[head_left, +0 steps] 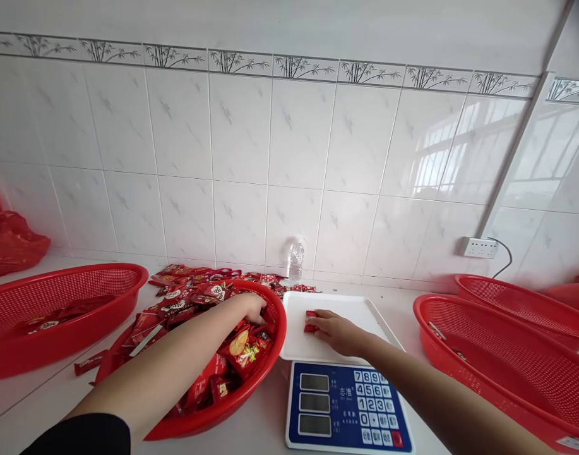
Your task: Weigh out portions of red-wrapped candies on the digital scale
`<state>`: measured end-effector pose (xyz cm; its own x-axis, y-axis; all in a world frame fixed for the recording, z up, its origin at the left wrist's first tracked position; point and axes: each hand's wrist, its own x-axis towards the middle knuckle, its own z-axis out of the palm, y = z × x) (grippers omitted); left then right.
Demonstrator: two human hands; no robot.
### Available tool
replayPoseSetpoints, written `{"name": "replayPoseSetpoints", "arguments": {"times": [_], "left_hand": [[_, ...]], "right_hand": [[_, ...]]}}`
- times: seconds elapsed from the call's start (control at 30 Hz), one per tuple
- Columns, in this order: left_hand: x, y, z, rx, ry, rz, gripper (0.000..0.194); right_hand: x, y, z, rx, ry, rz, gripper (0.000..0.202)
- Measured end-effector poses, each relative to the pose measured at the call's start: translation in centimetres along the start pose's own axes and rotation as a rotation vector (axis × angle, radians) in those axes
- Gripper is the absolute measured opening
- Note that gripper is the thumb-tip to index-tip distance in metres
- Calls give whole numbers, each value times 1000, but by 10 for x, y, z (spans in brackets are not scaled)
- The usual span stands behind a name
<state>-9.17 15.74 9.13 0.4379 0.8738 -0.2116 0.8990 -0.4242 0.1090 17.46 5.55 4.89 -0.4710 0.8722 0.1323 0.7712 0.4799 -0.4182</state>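
My left hand [255, 308] reaches into a round red plastic basket [280, 316] heaped with small red snack packets [245, 355]. Its fingers are bent down at the basket's right inner side, and their tips are hidden. On the white tray of a scale [350, 300], my right hand [335, 330] has its fingers over a small red packet [310, 321] and grips it. The blue keypad panel [343, 407] of the scale faces me below the tray, its three display windows grey.
More red packets [189, 273] lie loose behind the basket, near a clear plastic bottle [296, 260] by the tiled wall. To the left stands another red basket [113, 284] with a few packets. Two red baskets [441, 309] stand at right, below a wall socket [479, 247].
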Motion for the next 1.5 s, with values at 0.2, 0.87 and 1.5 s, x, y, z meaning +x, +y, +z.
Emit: {"name": "replayPoseSetpoints", "arguments": {"times": [0.2, 0.87, 1.5], "left_hand": [[-8, 7, -4, 79, -145, -29, 41], [-8, 1, -8, 1, -124, 58, 21], [-1, 13, -19, 96, -224, -104, 13]], "right_hand": [[-2, -6, 1, -36, 67, 58, 47], [-46, -65, 89, 264, 790, -454, 36], [-55, -60, 85, 426, 853, -409, 31]]}}
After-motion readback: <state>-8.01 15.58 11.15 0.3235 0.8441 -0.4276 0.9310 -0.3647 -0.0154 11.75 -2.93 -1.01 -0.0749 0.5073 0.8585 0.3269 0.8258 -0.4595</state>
